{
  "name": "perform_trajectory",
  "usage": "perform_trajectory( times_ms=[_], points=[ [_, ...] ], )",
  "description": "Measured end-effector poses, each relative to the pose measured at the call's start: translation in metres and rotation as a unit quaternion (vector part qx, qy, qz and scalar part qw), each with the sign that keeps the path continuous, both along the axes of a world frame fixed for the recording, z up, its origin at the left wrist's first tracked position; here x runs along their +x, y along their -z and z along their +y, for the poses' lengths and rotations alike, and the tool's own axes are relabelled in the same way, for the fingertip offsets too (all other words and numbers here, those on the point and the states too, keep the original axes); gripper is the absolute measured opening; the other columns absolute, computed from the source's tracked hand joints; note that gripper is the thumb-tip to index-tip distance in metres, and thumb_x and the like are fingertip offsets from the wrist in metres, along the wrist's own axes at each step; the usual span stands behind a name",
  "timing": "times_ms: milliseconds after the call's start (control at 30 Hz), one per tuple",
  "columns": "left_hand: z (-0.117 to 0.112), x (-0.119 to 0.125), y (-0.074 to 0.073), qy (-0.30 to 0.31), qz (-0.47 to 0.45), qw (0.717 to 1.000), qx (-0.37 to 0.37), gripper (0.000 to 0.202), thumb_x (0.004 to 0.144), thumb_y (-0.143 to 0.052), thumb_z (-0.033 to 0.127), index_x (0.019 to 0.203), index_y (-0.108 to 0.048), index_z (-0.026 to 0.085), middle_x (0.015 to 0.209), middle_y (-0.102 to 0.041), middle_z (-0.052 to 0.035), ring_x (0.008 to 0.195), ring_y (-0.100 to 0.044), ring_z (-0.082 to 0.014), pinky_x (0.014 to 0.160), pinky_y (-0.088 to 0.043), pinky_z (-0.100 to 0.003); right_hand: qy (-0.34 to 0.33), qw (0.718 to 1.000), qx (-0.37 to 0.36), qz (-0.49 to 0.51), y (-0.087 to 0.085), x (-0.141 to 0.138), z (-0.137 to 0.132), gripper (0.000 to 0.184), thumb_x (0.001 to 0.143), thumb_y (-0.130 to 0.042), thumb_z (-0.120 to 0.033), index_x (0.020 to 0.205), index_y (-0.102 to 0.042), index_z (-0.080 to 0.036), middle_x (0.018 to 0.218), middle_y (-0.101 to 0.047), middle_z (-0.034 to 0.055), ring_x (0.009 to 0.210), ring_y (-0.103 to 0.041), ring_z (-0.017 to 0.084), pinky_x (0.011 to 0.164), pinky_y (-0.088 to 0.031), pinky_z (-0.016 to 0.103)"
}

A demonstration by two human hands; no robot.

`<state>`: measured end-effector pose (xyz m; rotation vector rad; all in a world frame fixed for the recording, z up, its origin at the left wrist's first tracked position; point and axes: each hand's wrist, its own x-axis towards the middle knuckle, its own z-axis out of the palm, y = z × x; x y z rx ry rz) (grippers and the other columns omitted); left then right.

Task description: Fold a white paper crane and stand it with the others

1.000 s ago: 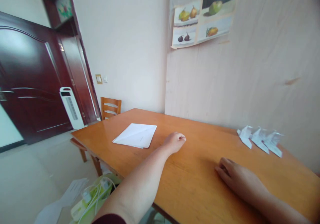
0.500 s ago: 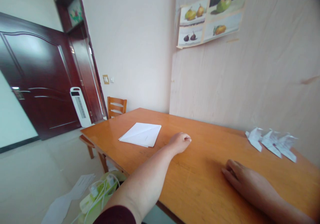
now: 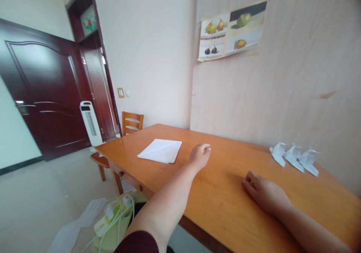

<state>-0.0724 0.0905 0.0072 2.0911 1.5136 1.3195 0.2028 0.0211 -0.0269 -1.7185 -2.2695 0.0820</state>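
My left hand (image 3: 200, 156) rests on the wooden table (image 3: 222, 177), its fingers curled into a loose fist with nothing showing in it. To its left, apart from it, lies a small stack of white paper sheets (image 3: 160, 151), the top one marked by a diagonal crease. My right hand (image 3: 266, 193) lies on its side nearer to me, fingers bent inward and closed, and I see no object in it. Beyond it to the right stand three folded white paper figures (image 3: 293, 158) in a row, shaped somewhat like birds.
A wooden chair (image 3: 132, 122) stands past the table's far left corner. Below the left edge, a power strip with white cables (image 3: 113, 215) sits on a light green surface. Loose papers (image 3: 72, 230) lie on the floor. A board with fruit pictures (image 3: 232, 31) rises behind the table.
The view has shifted slightly, so the paper figures and wall pictures appear farther left. Both hands stay on the table in nearly the same pose.
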Motion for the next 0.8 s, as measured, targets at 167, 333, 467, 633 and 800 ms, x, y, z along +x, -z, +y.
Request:
perform_trajectory(
  times_ms=[167,333,467,633,800],
  points=[
    [-0.01,-0.006,-0.013,-0.004,-0.039,0.999,-0.002,0.025,0.093,-0.055,0.024,0.109,-0.073,0.017,0.113,-0.076,-0.0088,0.104,-0.069,-0.0195,0.094,-0.052,-0.031,0.012,1.0,-0.002,-0.004,-0.004,0.0,-0.003,0.029,0.097,-0.04,-0.045,0.091,-0.056,-0.023,0.089,-0.072,0.0068,0.079,-0.067,0.024,0.061,-0.034,0.031],
    [-0.025,-0.037,-0.024,-0.017,-0.073,0.997,-0.009,0.019,0.089,-0.06,0.021,0.1,-0.074,0.016,0.105,-0.078,-0.0078,0.098,-0.071,-0.0202,0.089,-0.053,-0.031,0.028,0.999,-0.006,-0.019,-0.008,-0.001,-0.006,0.03,0.098,-0.039,-0.044,0.092,-0.059,-0.022,0.092,-0.071,0.0079,0.081,-0.066,0.024,0.061,-0.034,0.03],
    [-0.053,-0.074,-0.037,-0.057,-0.118,0.991,0.016,0.018,0.089,-0.061,0.022,0.101,-0.073,0.017,0.106,-0.077,-0.0068,0.1,-0.07,-0.0199,0.093,-0.052,-0.031,0.032,0.999,-0.004,-0.015,-0.009,0.0,-0.005,0.031,0.097,-0.041,-0.044,0.093,-0.061,-0.021,0.093,-0.072,0.0089,0.081,-0.066,0.023,0.061,-0.034,0.03],
    [-0.135,-0.098,-0.028,-0.172,-0.183,0.963,0.098,0.027,0.098,-0.049,0.035,0.109,-0.065,0.017,0.106,-0.072,-0.0073,0.1,-0.065,-0.02,0.091,-0.049,-0.032,0.04,0.999,-0.013,-0.023,-0.004,0.006,-0.001,0.034,0.096,-0.042,-0.048,0.094,-0.063,-0.022,0.092,-0.072,0.0098,0.082,-0.066,0.024,0.062,-0.036,0.03],
    [-0.237,-0.086,0.051,-0.144,-0.104,0.98,0.092,0.021,0.097,-0.051,0.038,0.091,-0.062,0.021,0.086,-0.065,-0.0044,0.083,-0.061,-0.0178,0.081,-0.049,-0.03,0.022,1.0,-0.002,-0.02,0.004,0.015,0.003,0.037,0.097,-0.041,-0.05,0.094,-0.063,-0.021,0.09,-0.072,0.0133,0.081,-0.067,0.028,0.065,-0.039,0.035]
  ],
)
